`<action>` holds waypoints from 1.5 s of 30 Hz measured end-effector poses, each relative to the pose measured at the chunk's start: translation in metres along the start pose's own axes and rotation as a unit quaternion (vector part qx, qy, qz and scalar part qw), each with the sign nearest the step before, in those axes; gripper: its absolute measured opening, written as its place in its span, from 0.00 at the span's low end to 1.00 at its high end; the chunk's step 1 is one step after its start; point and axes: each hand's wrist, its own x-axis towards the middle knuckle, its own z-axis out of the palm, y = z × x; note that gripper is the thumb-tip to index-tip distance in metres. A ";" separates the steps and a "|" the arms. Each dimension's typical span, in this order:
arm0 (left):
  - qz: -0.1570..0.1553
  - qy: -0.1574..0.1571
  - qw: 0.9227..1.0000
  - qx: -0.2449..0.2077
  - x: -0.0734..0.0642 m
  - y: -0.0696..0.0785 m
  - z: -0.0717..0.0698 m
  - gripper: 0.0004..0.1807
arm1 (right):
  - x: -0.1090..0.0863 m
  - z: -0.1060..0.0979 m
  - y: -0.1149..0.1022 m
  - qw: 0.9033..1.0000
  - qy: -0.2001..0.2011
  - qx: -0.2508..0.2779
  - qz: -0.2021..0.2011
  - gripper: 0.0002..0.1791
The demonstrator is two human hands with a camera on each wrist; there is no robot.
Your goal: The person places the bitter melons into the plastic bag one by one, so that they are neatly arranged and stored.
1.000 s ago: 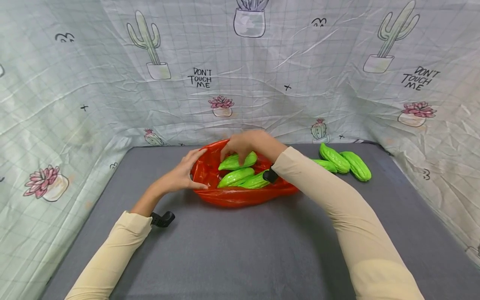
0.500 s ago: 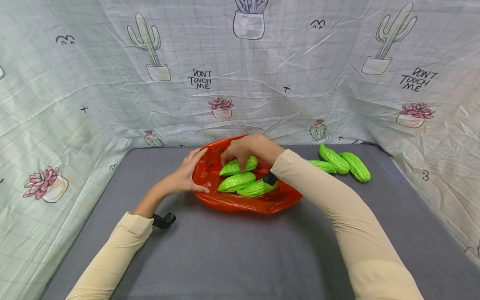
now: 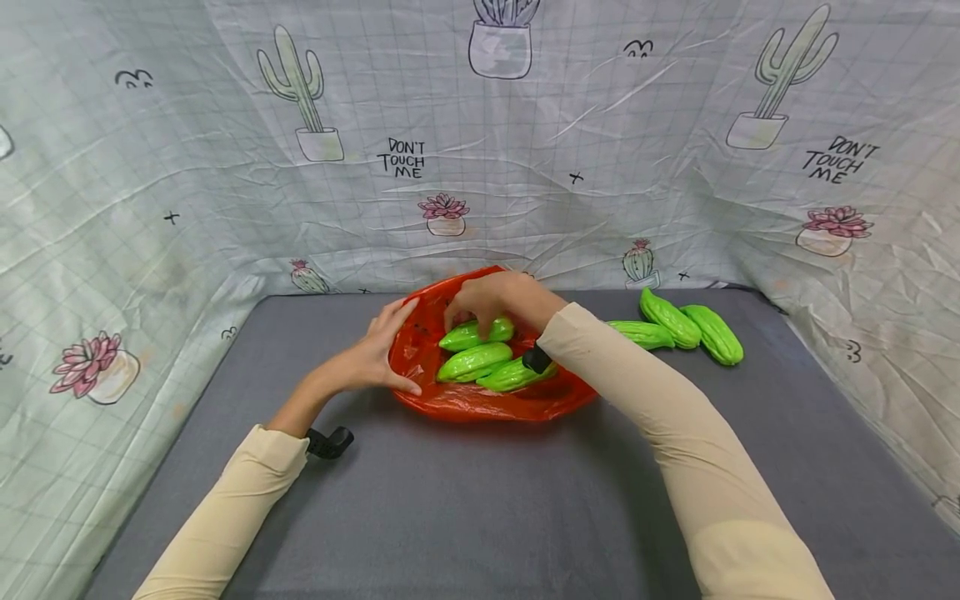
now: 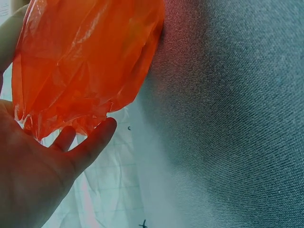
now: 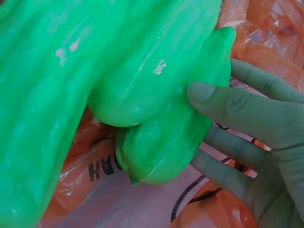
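A red plastic bag [image 3: 480, 408] lies on its side in the middle of the table, its mouth spread wide. Inside are three green ridged gourds [image 3: 475, 362], side by side. My left hand [image 3: 369, 354] spans the bag's left edge, thumb and fingers spread apart and fairly straight; the left wrist view has them against the thin red plastic [image 4: 90, 61]. My right hand [image 3: 491, 296] reaches into the bag and holds the rearmost gourd [image 3: 468, 335]. In the right wrist view its thumb lies on that gourd [image 5: 164, 147], with fingers along the far side.
Three more green gourds [image 3: 670, 319] lie at the back right of the grey table [image 3: 465, 517], one partly behind the right sleeve. A pale cloth printed with cacti [image 3: 525, 167] walls the table at the back and sides.
The bag's front rim has dropped and spread, so more of the front gourds shows. My right hand has lowered slightly with the rear gourd. The left hand has hardly moved.
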 end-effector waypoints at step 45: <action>-0.037 -0.007 0.999 0.008 -0.001 -0.004 0.001 0.69 | -0.199 0.080 0.022 0.955 0.295 0.025 -0.021 0.19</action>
